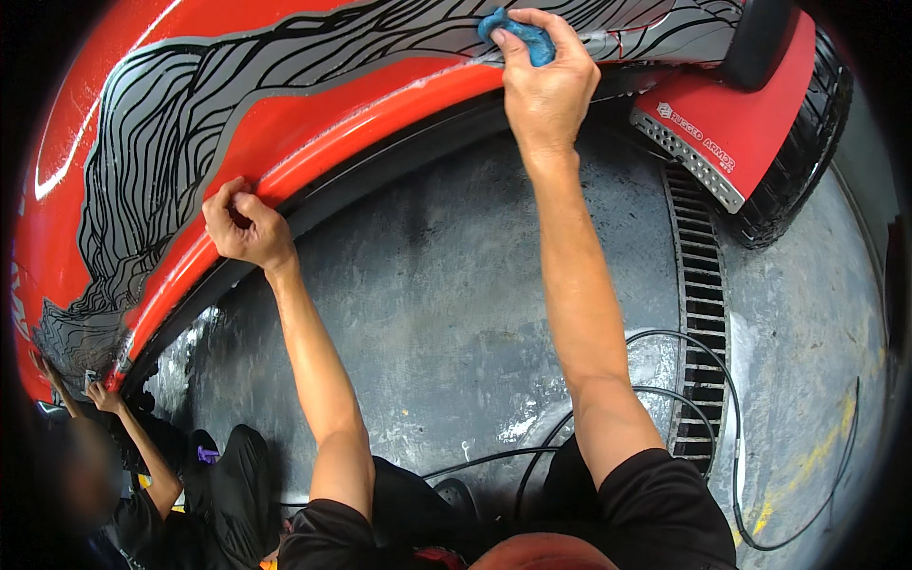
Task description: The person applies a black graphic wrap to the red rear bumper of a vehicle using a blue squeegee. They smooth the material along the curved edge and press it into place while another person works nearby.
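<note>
A red car body (313,157) with a grey decal of wavy black lines (157,157) stretches across the top and left. My right hand (556,81) pinches a soft blue lump of detailing clay (532,43) against the patterned panel, near the top middle. Farther left, my left hand (247,226) is curled into a loose fist and rests against the red lower edge of the body. Nothing shows in its fingers. White wet streaks lie along the red edge between my hands.
A tyre (803,152) and red mud flap (731,114) stand at upper right. A floor grate (701,294) and black hose (731,408) lie below them. At lower left, a crouching co-worker (152,465) has both hands on the car's lower panel.
</note>
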Demonstrator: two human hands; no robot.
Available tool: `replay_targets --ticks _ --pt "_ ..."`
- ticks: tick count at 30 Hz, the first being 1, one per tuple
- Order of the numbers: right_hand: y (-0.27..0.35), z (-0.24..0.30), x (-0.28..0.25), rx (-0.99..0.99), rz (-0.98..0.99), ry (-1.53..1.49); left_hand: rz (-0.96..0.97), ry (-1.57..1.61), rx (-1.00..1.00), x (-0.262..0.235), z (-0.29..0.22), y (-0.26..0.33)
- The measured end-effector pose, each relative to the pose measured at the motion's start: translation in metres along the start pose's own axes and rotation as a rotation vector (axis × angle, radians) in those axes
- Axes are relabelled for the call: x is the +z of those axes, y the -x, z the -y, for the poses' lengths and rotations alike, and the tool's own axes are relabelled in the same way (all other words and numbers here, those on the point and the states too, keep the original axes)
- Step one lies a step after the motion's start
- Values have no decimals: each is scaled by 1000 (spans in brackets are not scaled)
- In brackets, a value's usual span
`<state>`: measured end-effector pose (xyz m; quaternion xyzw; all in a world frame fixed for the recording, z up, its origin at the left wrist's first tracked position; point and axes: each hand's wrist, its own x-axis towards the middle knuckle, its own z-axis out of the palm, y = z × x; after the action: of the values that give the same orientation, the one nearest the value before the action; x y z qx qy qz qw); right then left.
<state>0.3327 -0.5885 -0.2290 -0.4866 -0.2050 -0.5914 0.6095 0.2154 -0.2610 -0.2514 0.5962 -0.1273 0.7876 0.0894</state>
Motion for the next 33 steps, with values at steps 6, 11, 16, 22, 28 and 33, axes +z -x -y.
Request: replay_targets --ticks 6,11,16,22,28,33 --pt "13 24 9 -168 202 114 32 -30 4 -10 0 -1" --pt "-24 -15 -40 -123 63 184 -42 9 -17 0 -1 0" --pt "-20 -18 -36 -195 111 233 -40 13 -4 0 -3 -1" --pt "-18 -21 -38 -106 50 211 -52 7 -2 0 -3 -1" --pt "-16 -19 -43 -19 183 118 -66 12 -2 0 -2 1" --pt "-12 -8 -32 -150 31 19 -63 21 -22 6 -3 0"
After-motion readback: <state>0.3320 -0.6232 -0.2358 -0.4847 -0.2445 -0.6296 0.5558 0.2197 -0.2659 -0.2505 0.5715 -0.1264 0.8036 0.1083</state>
